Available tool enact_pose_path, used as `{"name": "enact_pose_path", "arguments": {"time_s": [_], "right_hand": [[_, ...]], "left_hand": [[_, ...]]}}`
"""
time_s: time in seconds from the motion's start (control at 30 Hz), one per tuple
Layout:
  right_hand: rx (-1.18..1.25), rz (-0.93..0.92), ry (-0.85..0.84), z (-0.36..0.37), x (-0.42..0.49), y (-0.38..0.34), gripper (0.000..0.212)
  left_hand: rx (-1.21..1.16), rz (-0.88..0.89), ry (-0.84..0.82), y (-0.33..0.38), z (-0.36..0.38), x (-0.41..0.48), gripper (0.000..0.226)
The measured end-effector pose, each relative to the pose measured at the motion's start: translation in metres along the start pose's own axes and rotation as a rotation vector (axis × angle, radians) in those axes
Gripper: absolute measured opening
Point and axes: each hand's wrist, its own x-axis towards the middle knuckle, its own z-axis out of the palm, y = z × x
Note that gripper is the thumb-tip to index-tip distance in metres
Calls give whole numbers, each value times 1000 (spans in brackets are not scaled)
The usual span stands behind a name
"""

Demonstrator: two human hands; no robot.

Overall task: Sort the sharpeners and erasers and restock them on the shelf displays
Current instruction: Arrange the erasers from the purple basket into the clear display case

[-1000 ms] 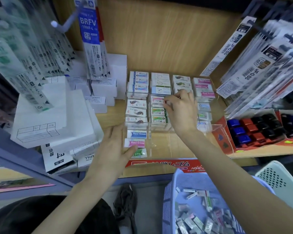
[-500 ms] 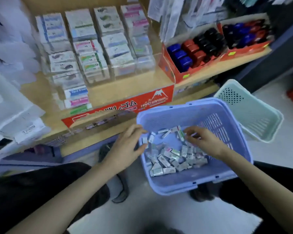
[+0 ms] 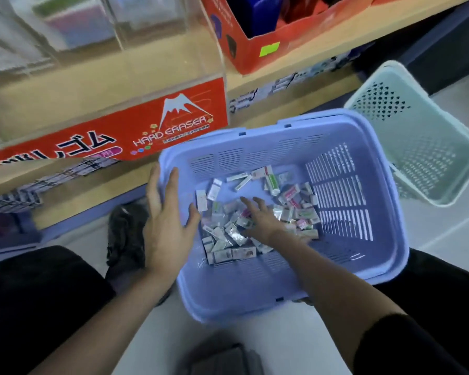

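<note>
Restock, shelf aisle | your right hand [image 3: 257, 217] is spreading released fingers over the erasers [image 3: 290, 201] heaped in the lavender basket [image 3: 385, 239], directly beneath it | your left hand [image 3: 168, 215], released, is bracing the near rim, farther off.

Wooden shelf [image 3: 322, 36]: clear eraser display [image 3: 125, 85], red box [image 3: 257, 50].

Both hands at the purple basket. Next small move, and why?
Probably close the right hand on one eraser from the pile: its spread fingers already rest on the loose packs in the purple basket, while the open left hand sits at the rim.
</note>
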Motion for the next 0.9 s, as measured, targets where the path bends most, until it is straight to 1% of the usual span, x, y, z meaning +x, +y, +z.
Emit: {"name": "enact_pose_path", "arguments": {"time_s": [0.1, 0.17, 0.2, 0.23, 0.3, 0.33, 0.43, 0.57, 0.67, 0.77, 0.83, 0.9], "right_hand": [[-229, -32, -4, 12, 21, -5, 90], [-284, -96, -6, 15, 29, -11, 92], [-265, -132, -9, 15, 32, -15, 93], [-186, -152, -15, 14, 35, -20, 93], [49, -140, -18, 15, 42, -36, 90], [102, -132, -15, 16, 46, -46, 87], [-13, -141, -11, 24, 52, -75, 67], [-11, -159, -20, 21, 55, -79, 61], [143, -174, -18, 17, 53, -65, 58], [365, -123, -11, 16, 47, -56, 54], [566, -83, -6, 15, 44, -57, 51], [824, -5, 16, 14, 40, -60, 50]], "left_hand": [[-5, -54, -2, 2, 1, 1, 66], [3, -107, -14, 4, 0, 3, 67], [0, -138, -20, 5, 0, 4, 67], [-12, -161, -26, 7, -1, 4, 67], [-28, -157, -16, 9, -2, 3, 66], [-28, -148, -12, 9, -2, 3, 65], [-40, -176, -32, 8, -1, 4, 63], [-43, -184, -34, 7, 0, 4, 62], [-67, -170, -39, 6, -1, 4, 62], [-85, -172, -26, 6, -1, 2, 61], [-88, -183, -20, 5, 0, 2, 61], [-75, -161, -18, 3, 0, 1, 62]]}}
